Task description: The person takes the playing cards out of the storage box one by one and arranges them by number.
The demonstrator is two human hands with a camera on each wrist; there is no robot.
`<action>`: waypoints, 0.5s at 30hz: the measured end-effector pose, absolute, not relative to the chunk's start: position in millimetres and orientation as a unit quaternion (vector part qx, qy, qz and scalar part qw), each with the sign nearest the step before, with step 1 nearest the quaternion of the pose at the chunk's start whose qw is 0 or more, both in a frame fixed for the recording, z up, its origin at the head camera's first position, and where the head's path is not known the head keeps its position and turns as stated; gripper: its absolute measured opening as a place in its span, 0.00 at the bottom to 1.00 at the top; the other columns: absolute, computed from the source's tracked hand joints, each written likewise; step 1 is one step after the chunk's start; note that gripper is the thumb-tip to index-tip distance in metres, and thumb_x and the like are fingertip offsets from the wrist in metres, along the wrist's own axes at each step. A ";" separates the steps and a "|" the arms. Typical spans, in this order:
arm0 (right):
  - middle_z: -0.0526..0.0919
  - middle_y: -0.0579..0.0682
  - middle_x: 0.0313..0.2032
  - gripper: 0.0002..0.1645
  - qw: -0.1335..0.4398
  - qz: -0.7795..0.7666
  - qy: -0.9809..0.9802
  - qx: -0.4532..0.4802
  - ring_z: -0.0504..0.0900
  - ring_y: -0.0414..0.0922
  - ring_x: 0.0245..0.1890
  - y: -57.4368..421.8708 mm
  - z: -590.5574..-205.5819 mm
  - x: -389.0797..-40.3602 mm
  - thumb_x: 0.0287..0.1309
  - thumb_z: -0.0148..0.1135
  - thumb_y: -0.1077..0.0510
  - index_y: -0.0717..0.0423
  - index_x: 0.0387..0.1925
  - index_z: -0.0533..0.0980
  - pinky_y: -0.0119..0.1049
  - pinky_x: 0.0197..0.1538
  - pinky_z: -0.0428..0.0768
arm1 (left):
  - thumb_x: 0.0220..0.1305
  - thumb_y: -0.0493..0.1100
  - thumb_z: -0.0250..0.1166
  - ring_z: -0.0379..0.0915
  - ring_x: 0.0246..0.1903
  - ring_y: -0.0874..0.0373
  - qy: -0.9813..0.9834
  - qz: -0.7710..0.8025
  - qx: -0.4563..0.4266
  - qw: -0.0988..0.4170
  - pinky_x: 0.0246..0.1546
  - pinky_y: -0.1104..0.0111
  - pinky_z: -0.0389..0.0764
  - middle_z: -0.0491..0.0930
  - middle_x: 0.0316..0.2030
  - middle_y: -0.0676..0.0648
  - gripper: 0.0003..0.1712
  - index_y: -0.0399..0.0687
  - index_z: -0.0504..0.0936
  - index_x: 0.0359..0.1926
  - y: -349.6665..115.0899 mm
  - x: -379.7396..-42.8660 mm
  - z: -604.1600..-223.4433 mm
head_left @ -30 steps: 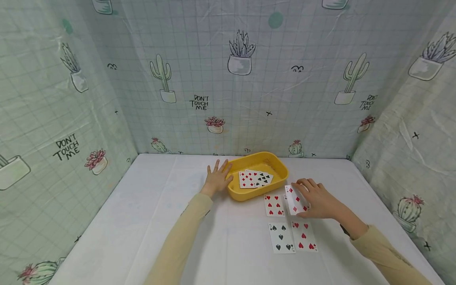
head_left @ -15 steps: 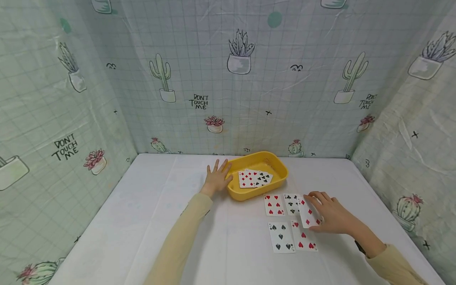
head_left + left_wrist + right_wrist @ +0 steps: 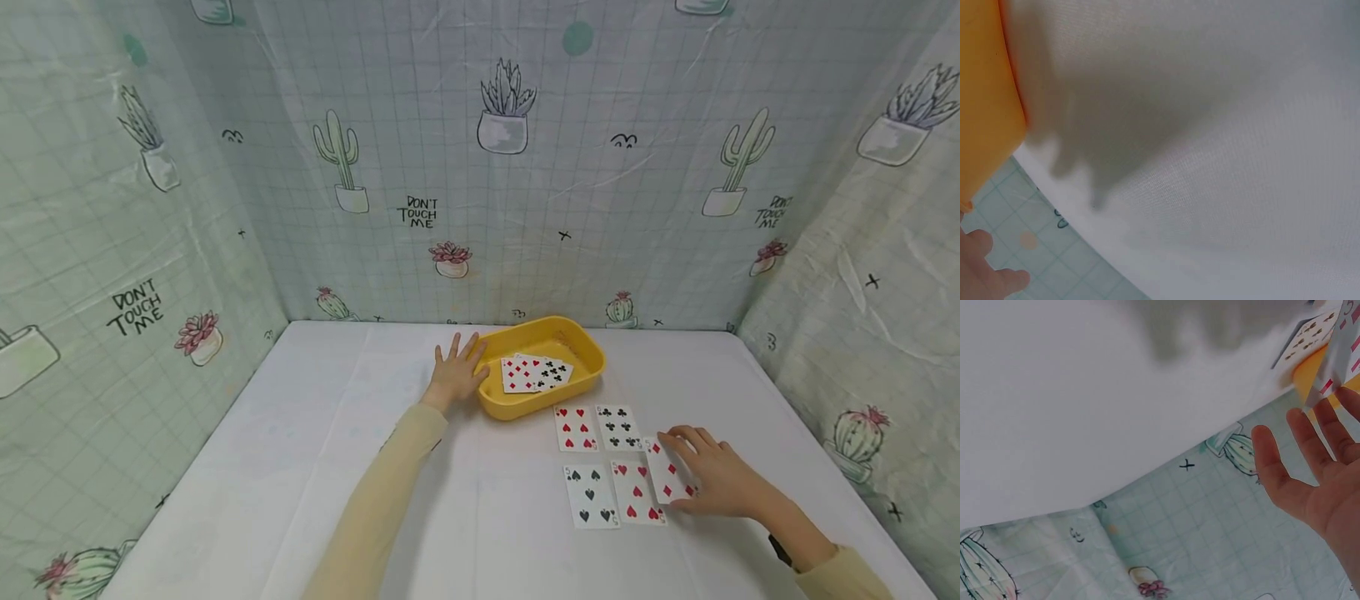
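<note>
In the head view my right hand [image 3: 716, 479] pinches a five of diamonds playing card [image 3: 670, 475] by its edges. This card is just right of the five of hearts [image 3: 636, 492]; whether it touches the table cannot be told. Left of that lies the five of spades [image 3: 591, 497]. Behind them lie the six of hearts [image 3: 576, 429] and the six of clubs [image 3: 617, 427], face up. My left hand [image 3: 452, 377], fingers spread, rests against the left end of a yellow tray [image 3: 517, 407]. Several face-up cards [image 3: 534, 374] overlap inside the tray.
A white cloth [image 3: 360, 475] covers the table. Behind and at both sides hangs a grid-patterned curtain [image 3: 285, 183] printed with cacti. The right wrist view also shows the table's edge near the curtain.
My right hand has carried the five of diamonds right and towards me, from over the six of clubs to beside the five of hearts. The six of clubs is now uncovered. My left hand stays put.
</note>
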State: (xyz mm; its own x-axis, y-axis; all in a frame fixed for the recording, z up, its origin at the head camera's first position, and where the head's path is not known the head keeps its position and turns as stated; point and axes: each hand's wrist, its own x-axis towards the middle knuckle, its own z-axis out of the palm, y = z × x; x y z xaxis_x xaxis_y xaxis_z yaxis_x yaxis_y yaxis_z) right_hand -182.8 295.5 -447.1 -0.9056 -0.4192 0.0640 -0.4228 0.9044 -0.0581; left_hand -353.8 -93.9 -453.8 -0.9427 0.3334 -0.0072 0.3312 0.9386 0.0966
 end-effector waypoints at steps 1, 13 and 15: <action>0.67 0.53 0.53 0.54 0.025 0.036 -0.975 0.217 0.66 0.51 0.52 296.7 -448.1 -182.3 0.27 0.72 0.38 0.55 0.59 0.64 0.57 0.42 0.71 | 0.67 0.59 0.38 0.31 0.69 0.45 0.984 0.049 0.168 0.011 0.62 0.40 0.42 0.41 0.70 0.52 0.33 0.58 0.45 0.69 -94.0 -353.6 -453.1; 0.68 0.53 0.52 0.52 0.022 0.040 -0.973 0.224 0.65 0.51 0.51 305.8 -453.3 -171.9 0.27 0.72 0.41 0.58 0.58 0.65 0.53 0.39 0.72 | 0.66 0.62 0.34 0.24 0.69 0.46 0.982 0.077 0.172 0.017 0.62 0.40 0.35 0.35 0.70 0.55 0.34 0.61 0.40 0.69 -96.2 -368.7 -468.9; 0.68 0.53 0.52 0.52 0.019 0.041 -0.974 0.220 0.65 0.51 0.51 307.3 -455.0 -170.7 0.27 0.72 0.41 0.58 0.58 0.65 0.54 0.39 0.71 | 0.66 0.63 0.33 0.24 0.69 0.46 0.982 0.080 0.172 0.016 0.62 0.39 0.35 0.34 0.70 0.55 0.34 0.62 0.39 0.69 -96.2 -371.7 -472.8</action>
